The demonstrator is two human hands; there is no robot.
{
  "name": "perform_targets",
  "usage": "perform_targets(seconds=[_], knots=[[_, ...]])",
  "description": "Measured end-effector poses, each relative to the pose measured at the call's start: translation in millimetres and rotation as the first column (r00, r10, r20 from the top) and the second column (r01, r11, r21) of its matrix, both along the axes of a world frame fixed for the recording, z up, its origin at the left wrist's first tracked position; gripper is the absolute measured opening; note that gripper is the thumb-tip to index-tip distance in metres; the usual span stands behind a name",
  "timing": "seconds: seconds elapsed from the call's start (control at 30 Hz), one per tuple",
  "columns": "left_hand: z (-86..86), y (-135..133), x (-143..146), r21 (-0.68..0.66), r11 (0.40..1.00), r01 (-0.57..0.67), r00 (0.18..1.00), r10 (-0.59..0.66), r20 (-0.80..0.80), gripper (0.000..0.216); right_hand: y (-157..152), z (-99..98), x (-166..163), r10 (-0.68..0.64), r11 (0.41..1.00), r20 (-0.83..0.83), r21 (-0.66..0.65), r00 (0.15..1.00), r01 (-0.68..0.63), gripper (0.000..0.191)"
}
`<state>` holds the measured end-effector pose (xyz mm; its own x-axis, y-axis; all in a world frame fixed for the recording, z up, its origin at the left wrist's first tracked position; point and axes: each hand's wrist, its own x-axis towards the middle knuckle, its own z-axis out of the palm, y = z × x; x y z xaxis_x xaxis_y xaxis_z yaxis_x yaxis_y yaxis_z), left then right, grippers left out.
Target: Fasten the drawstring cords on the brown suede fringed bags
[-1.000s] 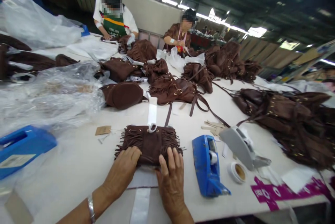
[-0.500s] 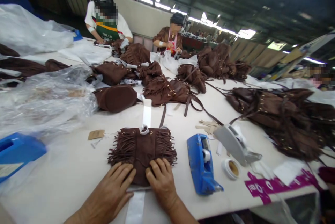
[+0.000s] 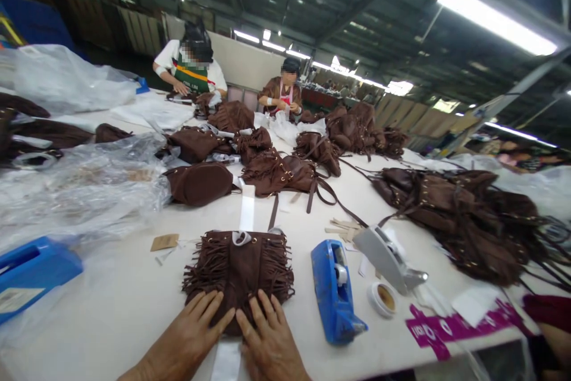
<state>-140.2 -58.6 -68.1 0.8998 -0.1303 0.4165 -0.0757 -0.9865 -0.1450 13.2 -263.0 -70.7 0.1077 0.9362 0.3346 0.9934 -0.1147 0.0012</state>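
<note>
A brown fringed bag [image 3: 244, 259] lies flat on the white table in front of me. My left hand [image 3: 190, 330] presses on its lower left part with the fingers stretched out. On the lower right part rests my right hand [image 3: 270, 336], fingers also extended and flat. The two thumbs come close together near the bag's bottom edge. A white strip [image 3: 247, 207] runs out above the bag, with a curled white piece [image 3: 241, 238] at the top edge. Another white strip [image 3: 226, 357] shows below the bag, between my wrists.
Right of the bag stand a blue tape dispenser [image 3: 332, 292], a grey dispenser [image 3: 386, 256] and a tape roll [image 3: 382, 299]. Another blue dispenser [image 3: 40, 271] and clear plastic [image 3: 89, 191] lie left. Brown bags [image 3: 459, 214] are heaped around; two co-workers [image 3: 191, 69] sit across the table.
My right hand has slid down and left on the bag, closer to my left hand. The camera view has tilted up slightly. The bag stays flat beneath both hands.
</note>
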Motion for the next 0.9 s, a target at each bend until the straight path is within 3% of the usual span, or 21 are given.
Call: perform_targets(seconds=[0.13,0.2,0.27,0.33,0.4,0.5,0.67,0.77,0.9], knots=[[21.3,-4.2,12.1,-0.169,0.984,-0.051,0.998,0.046,-0.033,0.035,5.1,-23.9,0.8,-0.012,0.991,0.084,0.135,0.996,0.001,0.066],[20.9,-6.1,19.5,-0.247,0.964,-0.092,0.996,0.094,-0.005,0.019,7.4,-21.7,3.3,0.016,0.970,0.096,0.239,0.995,-0.039,0.060],[11.9,-8.4,25.9,-0.325,0.937,-0.128,0.991,0.137,0.005,0.008,13.4,-2.6,11.5,0.031,0.968,0.016,0.248,0.999,-0.034,0.049],[-0.5,-10.7,29.8,-0.379,0.916,-0.134,0.989,0.145,0.001,0.008,27.6,28.9,27.5,-0.061,0.990,-0.140,0.121,0.988,0.078,0.038],[-10.8,-12.1,31.0,-0.400,0.909,-0.115,0.991,0.132,0.015,0.008,52.5,59.8,51.2,-0.247,0.965,-0.231,0.025,0.941,0.260,0.042],[-17.3,-11.6,31.0,-0.408,0.908,-0.100,0.992,0.120,0.023,0.008,101.2,79.2,90.6,-0.270,0.962,-0.320,-0.040,0.908,0.271,0.046],[-13.0,-10.1,34.0,-0.425,0.901,-0.088,0.994,0.108,0.024,0.010,152.2,53.9,122.8,-0.309,0.936,-0.470,-0.305,0.827,0.176,0.033],[-7.8,-11.4,33.2,-0.466,0.877,-0.119,0.991,0.136,0.003,0.009,153.9,42.8,120.1,-0.317,0.926,-0.459,-0.339,0.830,0.166,0.028],[-3.1,-13.3,30.3,-0.507,0.853,-0.126,0.991,0.135,-0.019,0.018,149.2,43.8,115.8,-0.269,0.929,-0.462,-0.355,0.845,0.102,0.027]])
